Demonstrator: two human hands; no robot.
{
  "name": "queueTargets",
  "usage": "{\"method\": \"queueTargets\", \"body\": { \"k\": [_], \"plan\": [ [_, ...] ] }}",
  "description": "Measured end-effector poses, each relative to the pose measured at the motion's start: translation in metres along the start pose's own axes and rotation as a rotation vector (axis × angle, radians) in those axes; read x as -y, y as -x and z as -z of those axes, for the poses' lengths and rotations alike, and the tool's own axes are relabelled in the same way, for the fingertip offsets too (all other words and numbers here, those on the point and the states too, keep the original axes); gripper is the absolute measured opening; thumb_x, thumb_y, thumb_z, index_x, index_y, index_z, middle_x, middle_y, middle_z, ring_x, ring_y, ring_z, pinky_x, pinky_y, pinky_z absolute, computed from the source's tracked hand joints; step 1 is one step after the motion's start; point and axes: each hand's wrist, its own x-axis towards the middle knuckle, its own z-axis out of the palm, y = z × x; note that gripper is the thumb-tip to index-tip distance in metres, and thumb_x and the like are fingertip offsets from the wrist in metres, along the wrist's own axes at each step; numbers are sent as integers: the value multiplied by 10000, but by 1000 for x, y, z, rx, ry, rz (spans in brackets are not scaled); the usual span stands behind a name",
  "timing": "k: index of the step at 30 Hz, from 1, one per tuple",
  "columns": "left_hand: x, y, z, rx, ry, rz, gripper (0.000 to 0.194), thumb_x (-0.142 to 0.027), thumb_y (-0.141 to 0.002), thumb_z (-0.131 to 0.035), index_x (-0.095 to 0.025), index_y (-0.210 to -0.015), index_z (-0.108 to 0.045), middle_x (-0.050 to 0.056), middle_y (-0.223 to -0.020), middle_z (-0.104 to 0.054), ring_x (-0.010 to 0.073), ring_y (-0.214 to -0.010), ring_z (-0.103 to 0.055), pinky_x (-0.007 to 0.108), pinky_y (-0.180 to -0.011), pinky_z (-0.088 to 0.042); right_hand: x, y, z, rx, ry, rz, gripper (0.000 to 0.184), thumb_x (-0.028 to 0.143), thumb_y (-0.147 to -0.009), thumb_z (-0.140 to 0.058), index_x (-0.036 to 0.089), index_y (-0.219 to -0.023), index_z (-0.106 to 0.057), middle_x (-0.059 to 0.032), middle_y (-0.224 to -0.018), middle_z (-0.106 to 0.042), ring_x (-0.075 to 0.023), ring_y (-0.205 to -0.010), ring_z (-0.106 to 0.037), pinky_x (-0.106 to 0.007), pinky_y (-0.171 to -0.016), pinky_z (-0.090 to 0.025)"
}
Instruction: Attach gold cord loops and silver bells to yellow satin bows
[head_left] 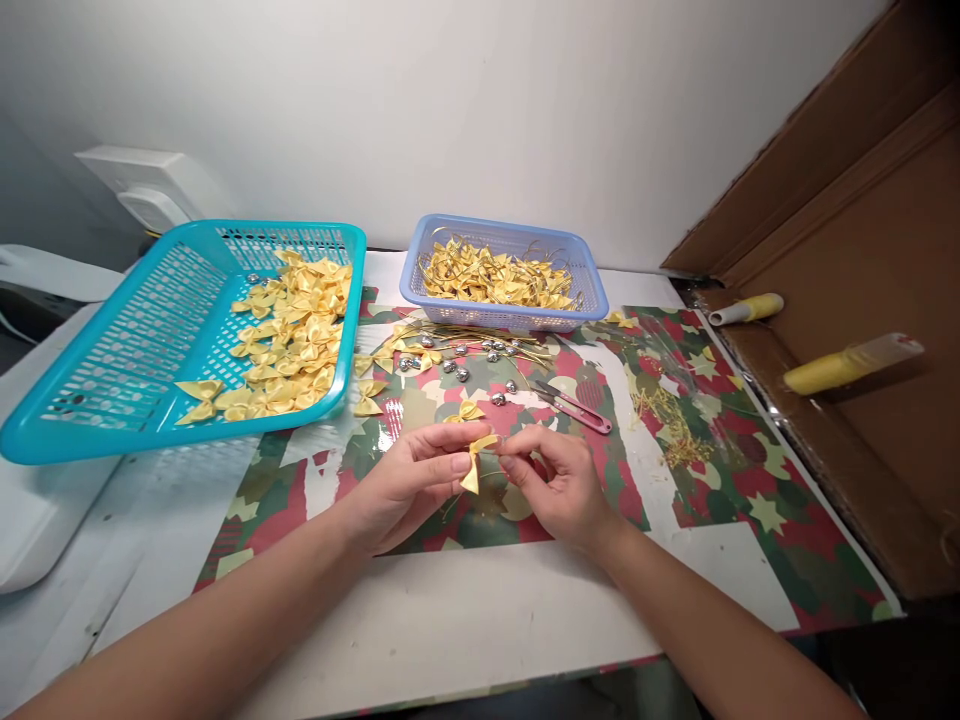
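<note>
Between thumb and fingers, my left hand [420, 475] pinches a yellow ribbon bow [472, 470], held just above the patterned table cover. At the bow's right side, my right hand [559, 480] is closed with thumb and fingertips together. What those fingertips grip is too small to make out. Just beyond the hands lies another yellow bow [466, 411]. Several small silver bells [463, 375] are scattered past it. Gold wire strands [495, 330] lie behind the bells. Thread snips [574, 405] with a pink handle rest beyond my right hand.
A turquoise basket [349, 340] with loose yellow bows stands at left. A blue-violet basket [502, 318] at the back holds bows with gold wire. Gold wire scraps [675, 425] lie to the right. Cardboard [847, 200] with two yellow-wrapped tubes [847, 368] borders the right side.
</note>
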Motion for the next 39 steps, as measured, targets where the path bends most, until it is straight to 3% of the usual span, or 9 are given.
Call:
{"method": "queueTargets", "body": {
  "k": [14, 19, 25, 34, 39],
  "plan": [
    [-1, 1, 1, 15, 13, -3, 299, -216, -585, -875, -248, -868, -784, 6, -876, -754, 107, -714, -659, 202, -679, -536, 1, 0, 0, -10, 15, 37, 111, 138, -843, -554, 197, -772, -616, 16, -620, -620, -97, -512, -511, -220, -440, -384],
    [0, 0, 0, -6, 30, 18, 312, -206, -551, -890, -247, -842, -785, 13, -830, -759, 138, -711, -680, 229, -664, -549, 2, 0, 0, -12, 17, 43, 108, 139, -842, -551, 198, -774, -611, 17, -615, -618, -96, -504, -503, -219, -436, -377],
    [-2, 1, -1, -13, 30, 25, 326, -201, -533, -902, -249, -834, -788, -6, -808, -761, 111, -694, -682, 181, -646, -545, 3, -1, 1, -4, 36, 54, 123, 120, -841, -543, 198, -767, -603, 13, -611, -602, -97, -511, -495, -220, -439, -366],
    [3, 1, -3, -83, -84, 11, 338, -243, -517, -915, -236, -833, -795, 14, -754, -751, 105, -673, -644, 180, -633, -504, 4, 0, 1, -9, 158, 224, 188, 41, -821, -494, 215, -771, -547, 20, -598, -556, -110, -522, -446, -250, -488, -364],
    [0, 0, -3, -6, -27, -26, 302, -219, -554, -899, -259, -833, -792, 6, -804, -766, 110, -694, -675, 177, -648, -524, 3, 0, 3, -15, 126, 207, 192, 32, -824, -501, 211, -782, -556, 11, -621, -591, -111, -542, -498, -255, -497, -377]
  ]
}}
